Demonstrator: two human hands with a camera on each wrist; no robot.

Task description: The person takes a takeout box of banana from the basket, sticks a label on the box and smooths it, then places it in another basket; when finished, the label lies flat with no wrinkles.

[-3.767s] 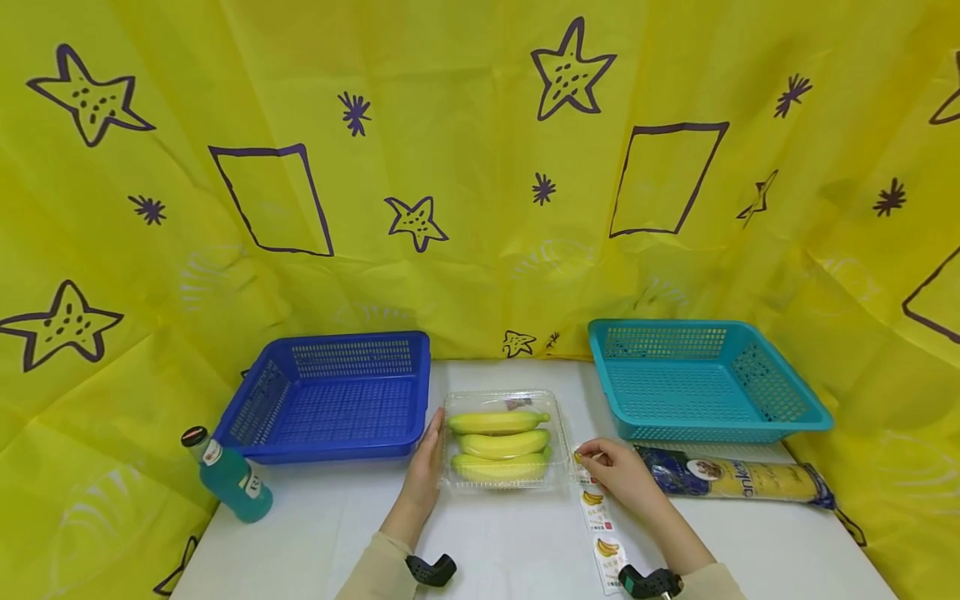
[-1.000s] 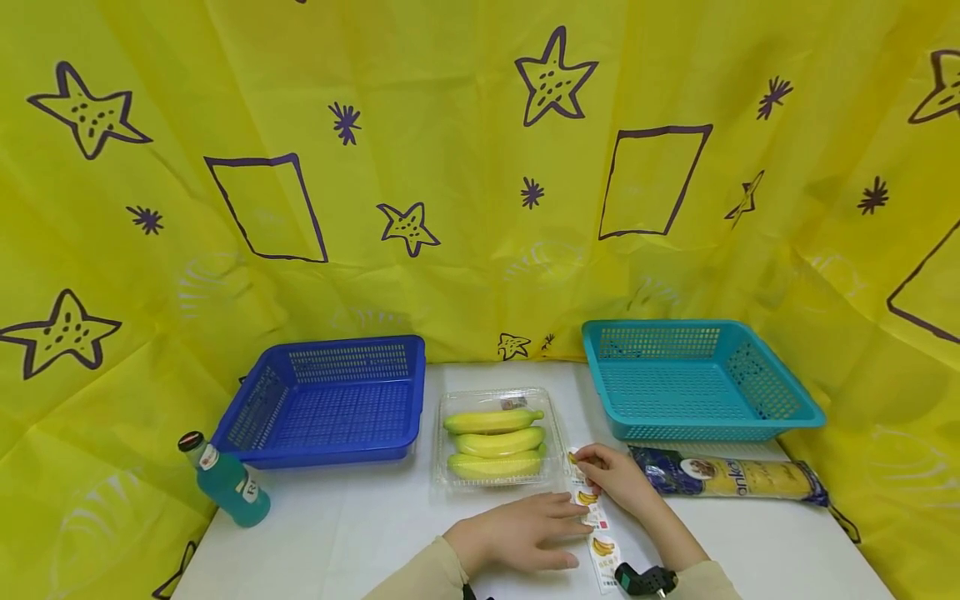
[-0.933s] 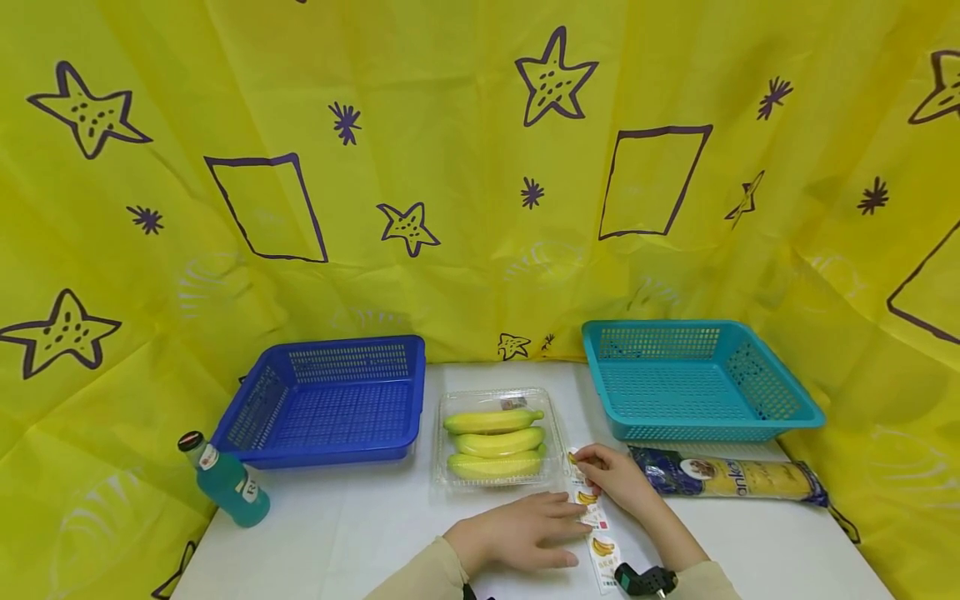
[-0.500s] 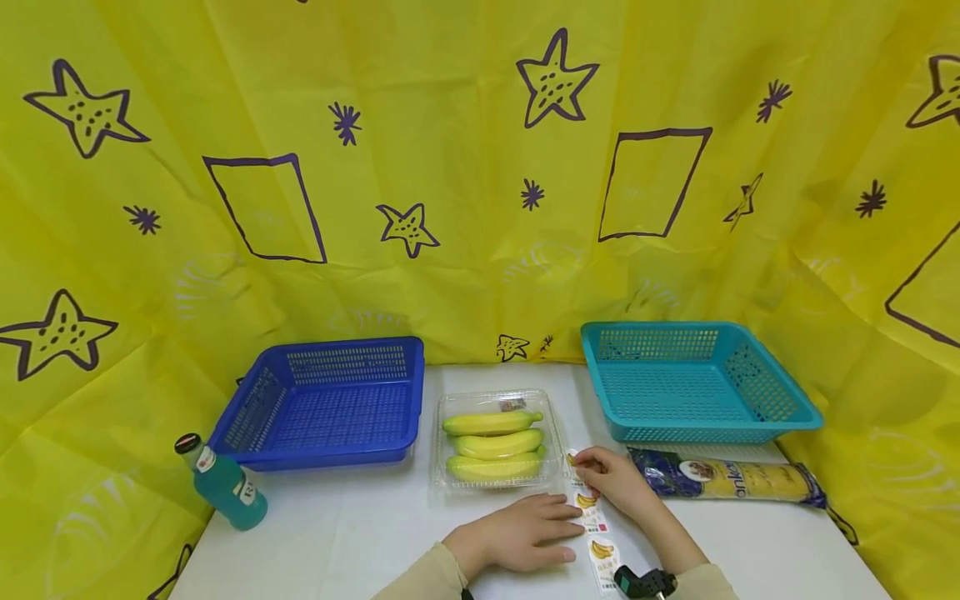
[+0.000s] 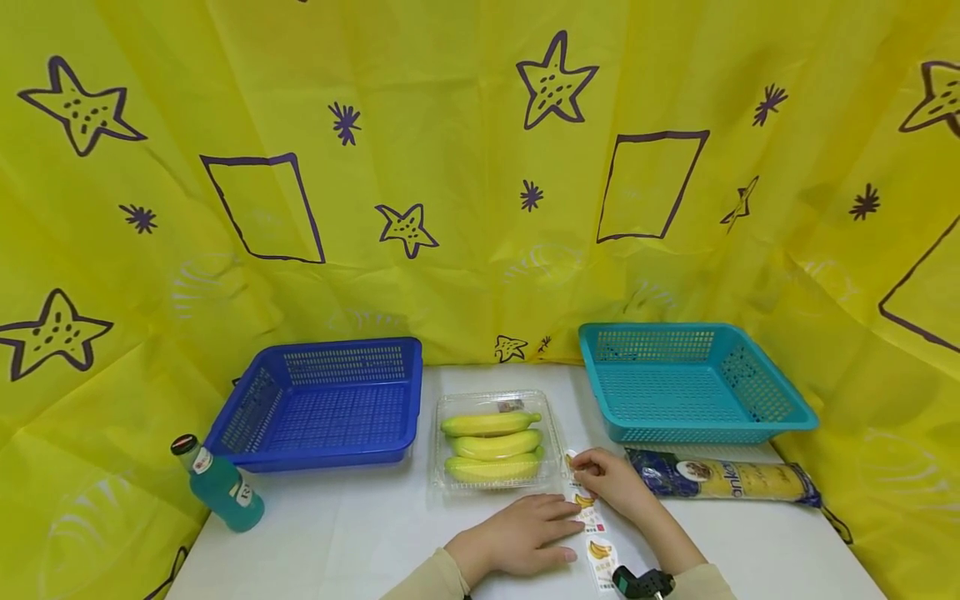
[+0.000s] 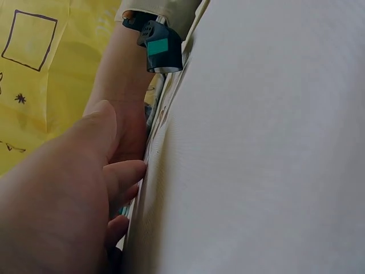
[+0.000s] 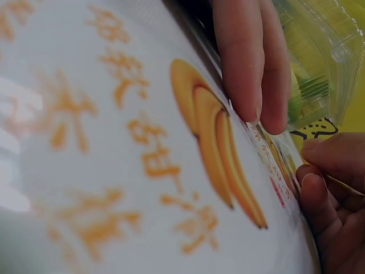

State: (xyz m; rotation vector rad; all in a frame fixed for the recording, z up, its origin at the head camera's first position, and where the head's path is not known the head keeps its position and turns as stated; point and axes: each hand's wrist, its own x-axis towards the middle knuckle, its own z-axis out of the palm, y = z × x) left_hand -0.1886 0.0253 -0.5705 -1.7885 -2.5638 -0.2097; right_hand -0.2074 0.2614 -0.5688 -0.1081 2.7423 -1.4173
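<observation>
A strip of white stickers printed with bananas point(image 5: 602, 560) runs along the table in the head view. My left hand point(image 5: 521, 533) lies palm down with fingers straight, its fingertips on the middle of the strip. At the strip's far end my right hand point(image 5: 611, 479) pinches the edge of the top banana sticker point(image 5: 572, 461) between thumb and index finger. The right wrist view shows that pinch point(image 7: 319, 171) close beside the straight left fingers point(image 7: 242, 63). Just left of the strip, a clear lidded plastic box point(image 5: 551, 417) holds three bananas point(image 5: 495, 446).
A blue basket point(image 5: 345, 454) stands at the back left, with a teal bottle point(image 5: 228, 496) in front of it. On the right are a turquoise basket point(image 5: 712, 433) and a long bag of pasta point(image 5: 757, 479). A yellow patterned curtain point(image 5: 465, 300) closes off the back.
My left hand has left the box's left side and come down onto the sticker strip. My right hand has stayed at the top sticker. Over the last second both hands are nearly still.
</observation>
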